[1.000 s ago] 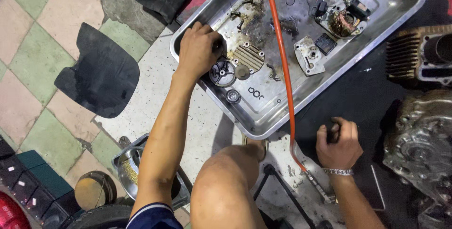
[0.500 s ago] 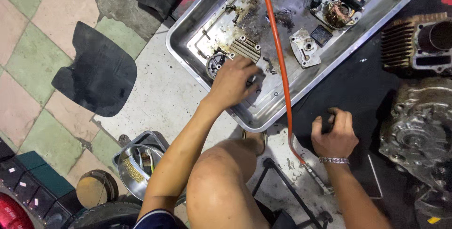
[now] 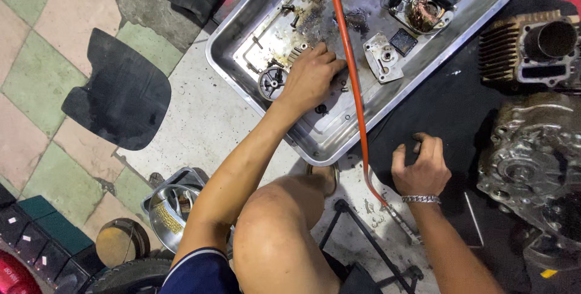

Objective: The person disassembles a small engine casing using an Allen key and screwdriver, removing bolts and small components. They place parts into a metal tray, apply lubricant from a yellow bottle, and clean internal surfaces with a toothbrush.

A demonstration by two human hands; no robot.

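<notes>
Reaching into the metal tray (image 3: pixel 484 25), the left hand (image 3: pixel 311 79) covers small parts, grip unclear.

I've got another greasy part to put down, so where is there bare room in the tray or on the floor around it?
Free: the pale concrete between the metal tray and the black flap, and the tray's near right corner past the orange hose. Crowded: the tray under the left hand, with the round gear and screws, and its far end by the coil assembly.

Hose (image 3: pixel 350 70) crosses the tray (image 3: pixel 242 40) — engine case (image 3: pixel 532 161) right, bowl (image 3: pixel 166 212) left.
</notes>
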